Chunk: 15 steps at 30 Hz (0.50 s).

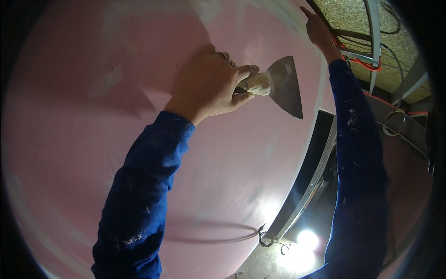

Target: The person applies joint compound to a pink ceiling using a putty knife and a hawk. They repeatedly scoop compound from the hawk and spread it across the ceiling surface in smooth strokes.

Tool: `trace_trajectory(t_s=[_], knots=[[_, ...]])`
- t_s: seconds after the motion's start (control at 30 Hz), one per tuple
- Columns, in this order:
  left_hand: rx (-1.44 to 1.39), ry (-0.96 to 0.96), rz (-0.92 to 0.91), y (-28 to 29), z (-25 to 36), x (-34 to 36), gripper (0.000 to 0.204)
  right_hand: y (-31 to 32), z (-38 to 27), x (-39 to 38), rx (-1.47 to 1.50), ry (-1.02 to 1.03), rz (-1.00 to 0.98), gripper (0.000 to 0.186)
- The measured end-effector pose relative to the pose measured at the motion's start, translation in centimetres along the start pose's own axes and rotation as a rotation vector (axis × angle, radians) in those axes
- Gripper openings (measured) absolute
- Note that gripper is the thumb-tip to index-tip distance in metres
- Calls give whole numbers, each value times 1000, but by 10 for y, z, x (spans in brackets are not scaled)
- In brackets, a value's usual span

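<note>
My left hand (204, 81) is closed round the handle of a putty knife (285, 88), a ring on one finger. Its wide, fan-shaped metal blade points right, and pale filler coats the neck. Behind it spreads a large, curved pink panel (223, 162) with whitish smoothed patches; whether the hand touches it I cannot tell. At the upper right, my right hand (318, 32) reaches to the panel's far edge, one finger stretched out along it. Nothing shows in that hand, though its other fingers are partly hidden. Both arms wear blue sleeves with white specks.
Metal frame bars (373, 28) and orange cables (364, 63) stand beyond the right arm. A dark gap with a metal-edged strip (309, 186) runs along the panel's right side. Below are a coiled black cable (266, 238) and a bright lamp (307, 239). A wire loop (395, 123) hangs at right.
</note>
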<state>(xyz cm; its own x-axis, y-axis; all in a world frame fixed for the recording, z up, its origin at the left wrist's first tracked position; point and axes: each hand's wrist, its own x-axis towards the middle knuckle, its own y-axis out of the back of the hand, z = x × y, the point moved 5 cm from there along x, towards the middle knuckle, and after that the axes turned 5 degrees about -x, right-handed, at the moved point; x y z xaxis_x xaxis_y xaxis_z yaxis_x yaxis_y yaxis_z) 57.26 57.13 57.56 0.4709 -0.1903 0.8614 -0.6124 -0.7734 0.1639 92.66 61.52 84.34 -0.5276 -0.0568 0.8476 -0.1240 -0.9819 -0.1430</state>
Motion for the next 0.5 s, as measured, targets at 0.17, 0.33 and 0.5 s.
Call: trace_trajectory(t_s=[0.17, 0.33, 0.5], knots=[[-24, -19, 22, -4, -2, -1, 39, -8, -44, -16, -49, -32, 88, 63], [-6, -80, 84, -6, -4, -2, 42, 1, -37, -39, -46, -156, 155, 55], [-30, -90, 87, -8, -4, -3, 45, 19, -19, -54, 5, -309, 197, 47]])
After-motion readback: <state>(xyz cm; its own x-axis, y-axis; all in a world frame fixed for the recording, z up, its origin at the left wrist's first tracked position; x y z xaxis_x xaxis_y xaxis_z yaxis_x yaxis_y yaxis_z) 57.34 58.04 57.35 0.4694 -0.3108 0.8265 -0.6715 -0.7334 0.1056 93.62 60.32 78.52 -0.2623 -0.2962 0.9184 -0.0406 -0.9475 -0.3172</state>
